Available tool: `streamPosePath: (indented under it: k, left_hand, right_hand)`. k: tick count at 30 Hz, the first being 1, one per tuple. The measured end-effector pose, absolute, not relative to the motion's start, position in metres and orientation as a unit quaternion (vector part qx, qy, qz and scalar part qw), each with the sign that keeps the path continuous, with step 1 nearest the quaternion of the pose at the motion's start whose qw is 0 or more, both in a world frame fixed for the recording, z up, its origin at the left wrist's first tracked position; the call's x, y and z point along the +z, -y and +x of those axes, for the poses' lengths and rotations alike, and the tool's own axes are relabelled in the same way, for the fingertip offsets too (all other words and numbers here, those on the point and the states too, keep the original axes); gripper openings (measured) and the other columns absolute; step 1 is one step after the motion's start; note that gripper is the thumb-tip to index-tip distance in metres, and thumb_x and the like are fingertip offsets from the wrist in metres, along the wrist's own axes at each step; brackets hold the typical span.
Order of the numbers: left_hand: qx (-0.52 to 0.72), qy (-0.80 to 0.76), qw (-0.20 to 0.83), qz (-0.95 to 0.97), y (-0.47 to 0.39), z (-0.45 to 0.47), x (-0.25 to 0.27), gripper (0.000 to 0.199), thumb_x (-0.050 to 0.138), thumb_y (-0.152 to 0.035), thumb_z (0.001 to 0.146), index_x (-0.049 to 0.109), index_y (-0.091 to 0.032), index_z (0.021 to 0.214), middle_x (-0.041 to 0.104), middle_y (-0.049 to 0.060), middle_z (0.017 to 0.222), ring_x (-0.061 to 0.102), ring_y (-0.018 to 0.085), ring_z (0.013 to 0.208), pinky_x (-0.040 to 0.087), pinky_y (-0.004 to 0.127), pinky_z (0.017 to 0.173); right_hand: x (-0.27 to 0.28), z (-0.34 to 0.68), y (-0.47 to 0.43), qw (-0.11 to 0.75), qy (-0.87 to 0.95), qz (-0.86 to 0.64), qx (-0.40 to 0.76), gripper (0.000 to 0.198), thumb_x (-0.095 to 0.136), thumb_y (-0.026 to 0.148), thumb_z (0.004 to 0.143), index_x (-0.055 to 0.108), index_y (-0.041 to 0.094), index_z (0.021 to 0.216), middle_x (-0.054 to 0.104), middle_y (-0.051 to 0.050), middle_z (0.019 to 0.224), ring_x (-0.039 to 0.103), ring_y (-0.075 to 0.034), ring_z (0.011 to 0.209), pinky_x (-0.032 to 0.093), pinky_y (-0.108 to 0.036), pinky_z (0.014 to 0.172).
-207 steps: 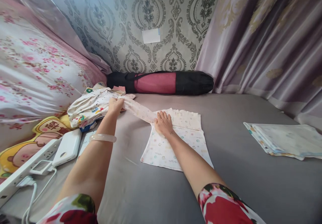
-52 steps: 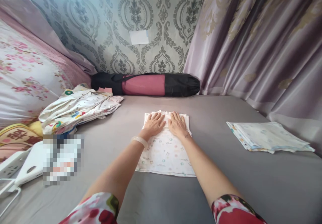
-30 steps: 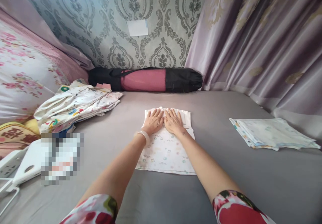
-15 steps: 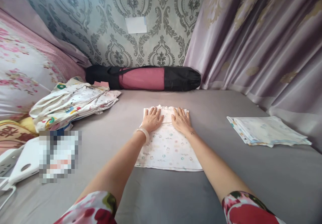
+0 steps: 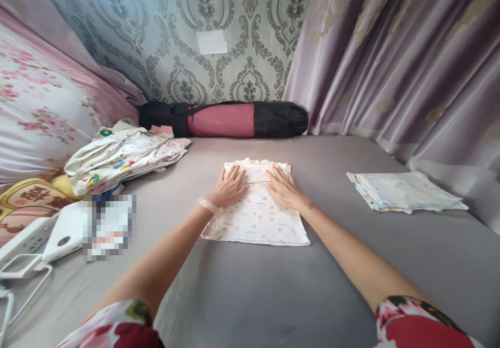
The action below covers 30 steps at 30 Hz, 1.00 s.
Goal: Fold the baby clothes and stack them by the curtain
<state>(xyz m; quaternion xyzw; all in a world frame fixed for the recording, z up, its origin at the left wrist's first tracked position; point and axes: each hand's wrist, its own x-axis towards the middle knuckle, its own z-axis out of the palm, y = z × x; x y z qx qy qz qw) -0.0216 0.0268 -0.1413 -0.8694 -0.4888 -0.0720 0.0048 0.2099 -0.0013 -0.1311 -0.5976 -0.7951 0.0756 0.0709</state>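
Note:
A small white printed shirt [image 5: 258,218] lies flat on the grey bed sheet [image 5: 250,290], its sides folded inward and its hem toward me. On its upper left part rests my left hand [image 5: 230,186], fingers spread and palm down, with a pale bangle at the wrist. My right hand [image 5: 284,187] lies the same way on the upper right part. Neither hand grips the cloth. Between the hands a fold line crosses the shirt below its neckline.
Folded cloths [image 5: 406,191] are stacked at the right. A loose heap of printed clothes [image 5: 125,155] is at the left, near a white power strip [image 5: 29,241] with cables and a blurred-out item. A black and pink rolled bag [image 5: 222,120] lies along the wall.
Both hands have slid slightly toward me over the shirt, and the forearms have spread wider apart. The camera view has shifted a little.

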Motion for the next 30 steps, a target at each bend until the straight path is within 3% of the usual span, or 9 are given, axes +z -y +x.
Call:
streamPosePath:
  k: [4, 9, 18, 23, 26, 30]
  left_hand:
    - [-0.065, 0.39, 0.002, -0.919, 0.01, -0.045, -0.139, 0.064, 0.022, -0.054, 0.098, 0.028, -0.015, 0.149, 0.019, 0.017, 0.158, 0.009, 0.028, 0.148, 0.011, 0.051, 0.118]
    - [-0.056, 0.371, -0.028, -0.927, 0.028, -0.049, -0.139, 0.06, 0.018, -0.05, 0.1, 0.029, -0.017, 0.149, 0.027, 0.015, 0.156, 0.02, 0.025, 0.146, 0.015, 0.047, 0.117]
    - [-0.038, 0.382, -0.027, -0.923, 0.038, -0.049, -0.138, 0.06, 0.018, -0.048, 0.101, 0.027, -0.014, 0.149, 0.025, 0.016, 0.156, 0.018, 0.025, 0.146, 0.015, 0.048, 0.117]
    - [-0.036, 0.34, -0.083, -0.936, 0.072, -0.052, -0.124, 0.056, 0.027, -0.05, 0.1, 0.033, -0.021, 0.147, 0.029, 0.014, 0.156, 0.022, 0.029, 0.145, 0.02, 0.05, 0.116]
    - [-0.066, 0.285, -0.134, -0.947, 0.09, -0.048, -0.112, 0.047, 0.037, -0.048, 0.098, 0.05, -0.023, 0.135, 0.045, 0.012, 0.145, 0.04, 0.027, 0.134, 0.034, 0.044, 0.109]
    - [-0.11, 0.253, -0.167, -0.947, 0.102, -0.039, -0.104, 0.035, 0.046, -0.044, 0.096, 0.063, -0.023, 0.117, 0.061, 0.01, 0.113, 0.058, 0.021, 0.103, 0.048, 0.034, 0.088]
  right_hand:
    - [-0.134, 0.209, 0.038, 0.065, 0.839, -0.535, 0.074, 0.058, 0.025, 0.043, 0.099, 0.029, 0.018, 0.151, 0.012, -0.011, 0.161, 0.006, -0.023, 0.148, 0.007, -0.048, 0.119]
    - [-0.142, 0.207, 0.053, 0.064, 0.842, -0.53, 0.074, 0.057, 0.022, 0.044, 0.1, 0.029, 0.019, 0.151, 0.019, -0.008, 0.159, 0.012, -0.022, 0.147, 0.008, -0.046, 0.119]
    - [-0.135, 0.209, 0.074, 0.062, 0.848, -0.518, 0.092, 0.059, 0.028, 0.046, 0.099, 0.03, 0.018, 0.151, 0.019, -0.009, 0.159, 0.01, -0.023, 0.147, 0.008, -0.046, 0.119]
    - [-0.126, 0.217, 0.113, 0.07, 0.873, -0.457, 0.154, 0.053, 0.031, 0.046, 0.099, 0.034, 0.027, 0.149, 0.019, -0.004, 0.16, 0.011, -0.023, 0.147, 0.009, -0.046, 0.12]
    - [-0.121, 0.22, 0.13, 0.09, 0.882, -0.43, 0.172, 0.046, 0.033, 0.043, 0.1, 0.047, 0.028, 0.141, 0.03, -0.005, 0.156, 0.019, -0.023, 0.146, 0.014, -0.047, 0.119]
    - [-0.116, 0.219, 0.139, 0.155, 0.883, -0.411, 0.167, 0.032, 0.045, 0.035, 0.098, 0.066, 0.025, 0.12, 0.053, -0.009, 0.137, 0.045, -0.022, 0.13, 0.035, -0.041, 0.109]
